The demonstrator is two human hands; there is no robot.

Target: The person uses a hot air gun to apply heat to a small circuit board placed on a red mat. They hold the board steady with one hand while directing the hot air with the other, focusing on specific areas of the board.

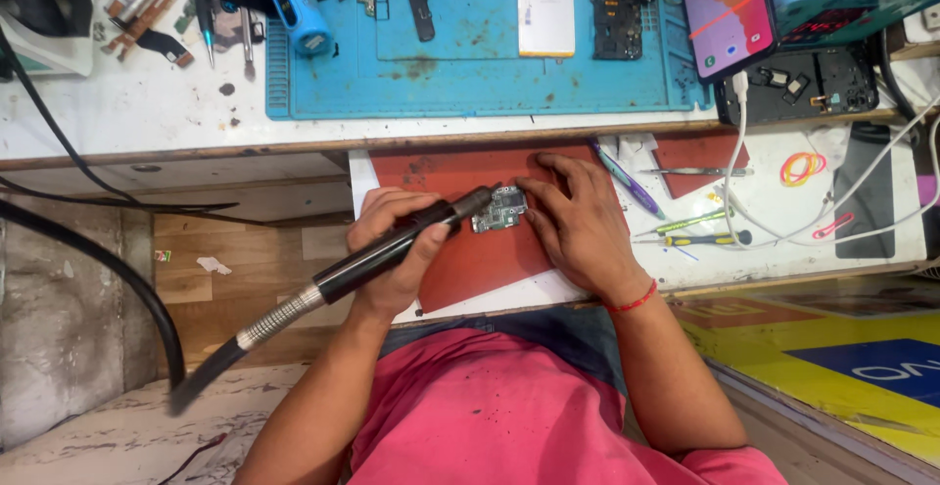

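A: What carries everything here?

B: A white counter (147, 103), with a blue work mat (441, 74) on its far part and a red mat (470, 250) at the near edge. A phone with a lit screen (727, 15) lies at the far right, plugged into a white cable (732, 142).

A: And the hands?

B: The left hand (392, 250) is wrapped around a black rotary handpiece (392, 250) whose hose trails off to the lower left. Its tip meets the small green circuit board (500, 209) lying on the red mat. The right hand (578, 221) rests flat beside the board, fingertips pinning its edge, holding nothing else.

A: How far along does it look?

B: I judge it mid-work: tool on the board, board out of any housing. What has been finished on it I cannot tell. The tweezers (690, 172) and screwdrivers (700, 238) lie untouched to the right.
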